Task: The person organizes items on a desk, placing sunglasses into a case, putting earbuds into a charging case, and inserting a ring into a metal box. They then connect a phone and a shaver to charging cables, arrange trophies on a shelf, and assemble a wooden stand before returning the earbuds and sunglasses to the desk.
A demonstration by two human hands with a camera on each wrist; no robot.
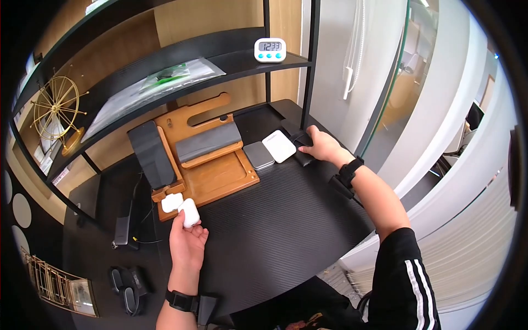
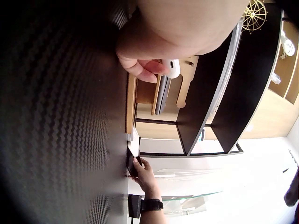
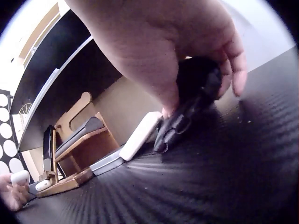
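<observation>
My left hand [image 1: 188, 247] pinches a white rounded case [image 1: 189, 213] by its lower end, beside another white case [image 1: 172, 203] on the corner of the wooden stand [image 1: 220, 179]. In the left wrist view the held case [image 2: 173, 68] shows a small port. At the right, my right hand [image 1: 325, 146] grips a black object [image 1: 300, 137] on the tabletop, thumb on the near side and fingers over the far side. The right wrist view shows this black item [image 3: 198, 84] between thumb and fingers, close to a white slab [image 3: 141, 135].
The stand holds a phone [image 1: 151, 154] and a grey case [image 1: 209, 144]. A grey tin [image 1: 258, 155] and the white slab lie right of it. A shelf [image 1: 242, 67] with a timer [image 1: 270, 50] hangs above. Black items [image 1: 130, 289] lie at lower left.
</observation>
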